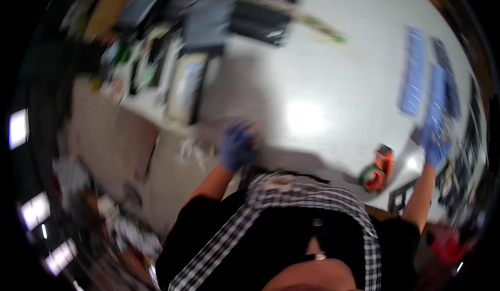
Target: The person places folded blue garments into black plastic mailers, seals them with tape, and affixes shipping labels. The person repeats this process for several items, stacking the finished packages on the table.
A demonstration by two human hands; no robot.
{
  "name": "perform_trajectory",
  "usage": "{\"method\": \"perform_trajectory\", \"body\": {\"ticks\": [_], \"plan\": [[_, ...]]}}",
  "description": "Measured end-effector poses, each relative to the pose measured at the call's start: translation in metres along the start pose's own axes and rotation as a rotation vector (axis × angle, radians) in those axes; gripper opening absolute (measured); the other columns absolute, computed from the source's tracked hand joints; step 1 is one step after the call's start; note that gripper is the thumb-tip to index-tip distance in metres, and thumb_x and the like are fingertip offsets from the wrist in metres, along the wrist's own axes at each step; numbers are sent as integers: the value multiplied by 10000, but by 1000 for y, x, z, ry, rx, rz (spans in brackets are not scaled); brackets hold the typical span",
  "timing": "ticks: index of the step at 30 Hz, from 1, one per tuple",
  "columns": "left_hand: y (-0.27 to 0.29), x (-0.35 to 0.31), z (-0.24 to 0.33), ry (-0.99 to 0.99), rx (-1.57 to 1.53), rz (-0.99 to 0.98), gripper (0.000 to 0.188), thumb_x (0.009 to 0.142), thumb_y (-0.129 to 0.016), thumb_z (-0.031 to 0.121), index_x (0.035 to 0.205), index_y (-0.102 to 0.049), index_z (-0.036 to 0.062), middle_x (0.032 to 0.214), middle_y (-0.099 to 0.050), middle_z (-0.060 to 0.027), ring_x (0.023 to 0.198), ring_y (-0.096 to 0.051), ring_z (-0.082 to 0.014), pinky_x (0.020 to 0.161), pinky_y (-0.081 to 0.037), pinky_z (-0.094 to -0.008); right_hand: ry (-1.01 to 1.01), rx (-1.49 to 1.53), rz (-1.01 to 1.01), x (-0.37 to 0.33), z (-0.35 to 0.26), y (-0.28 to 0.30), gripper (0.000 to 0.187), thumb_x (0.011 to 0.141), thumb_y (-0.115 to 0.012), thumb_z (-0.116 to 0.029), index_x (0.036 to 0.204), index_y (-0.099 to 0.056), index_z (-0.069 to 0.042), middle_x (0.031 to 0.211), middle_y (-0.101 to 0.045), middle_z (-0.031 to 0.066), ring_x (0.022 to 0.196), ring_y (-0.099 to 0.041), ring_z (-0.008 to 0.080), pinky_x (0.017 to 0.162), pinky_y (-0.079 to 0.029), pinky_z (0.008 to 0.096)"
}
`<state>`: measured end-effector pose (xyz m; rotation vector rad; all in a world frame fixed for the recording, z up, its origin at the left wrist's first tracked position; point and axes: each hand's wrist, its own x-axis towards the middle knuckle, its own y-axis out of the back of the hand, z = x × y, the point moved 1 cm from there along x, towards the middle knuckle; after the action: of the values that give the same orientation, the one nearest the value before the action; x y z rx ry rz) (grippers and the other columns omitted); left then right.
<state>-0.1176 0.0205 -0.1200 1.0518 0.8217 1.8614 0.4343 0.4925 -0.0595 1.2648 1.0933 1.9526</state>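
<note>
My left hand (238, 146), in a blue glove with pinkish fingertips showing, hovers over or rests at the near edge of the white table (333, 82). It looks rounded, but blur smears its fingers. Stretched far to the right, my right hand (436, 149), also blue-gloved, is at the near end of a long blue strip (436, 95). Whether its fingers grip that strip is too blurred to tell. Beside it, to the left, lies another blue strip (413, 72); a darker strip (447, 77) lies to the right. An orange tape dispenser (383, 168) with a green-rimmed roll stands nearer me.
Black and grey flat sheets (221, 17) lie at the far left of the table. An open-topped box or tray (185, 90) and small items stand left of my left hand. Brown boards (125, 140) lie farther left. Clutter (463, 176) lines the right edge.
</note>
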Motion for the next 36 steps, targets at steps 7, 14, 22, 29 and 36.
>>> {"method": "perform_trajectory", "body": {"ticks": [7, 14, 22, 29, 36], "plan": [[-3, -3, 15, -7, 232, -23, 371, 840, -608, 163, 1181, -611, 16, 1250, -565, -216, 1152, -541, -407, 983, -443, -507, -348, -17, 57, 120, 4, -13, 860, 759, -748, -432, 1429, -383, -34, 1446, -409, 222, 1362, -356, 382, 1128, -294, 449], [-19, -19, -26, -125, 253, 1, 424, 856, -573, 236, 1199, -559, -12, 1244, -538, -230, 1140, -516, -412, 960, -446, -500, -465, -3, -726, 215, 48, -28, 785, 720, -760, -394, 1380, -486, -68, 1341, -551, 222, 1240, -539, 345, 1040, -435, 423], [1, 154, 28, -61, 329, 96, 447, 855, -664, 132, 1278, -555, 34, 1205, -576, -220, 1101, -535, -419, 960, -434, -484, -809, 1346, -316, 122, 39, -46, 349, 839, -668, -182, 1140, -636, -8, 995, -681, 71, 924, -633, 154, 790, -502, 309], [19, 318, -75, -86, 221, -206, 387, 774, -732, 107, 1145, -622, 115, 1108, -617, -128, 1057, -588, -327, 943, -477, -391, -660, 1575, -574, -7, -156, 77, 476, 744, -742, -112, 1179, -560, -48, 1017, -655, 50, 844, -650, 156, 738, -548, 283], [-14, 352, -134, -184, 319, -450, 208, 831, -687, 225, 993, -699, 97, 978, -672, -93, 967, -630, -288, 857, -507, -372, -30, 557, -749, -19, -310, 95, 964, 634, -817, -393, 1381, -368, 18, 1167, -556, 285, 1048, -592, 406, 927, -490, 443]]}}
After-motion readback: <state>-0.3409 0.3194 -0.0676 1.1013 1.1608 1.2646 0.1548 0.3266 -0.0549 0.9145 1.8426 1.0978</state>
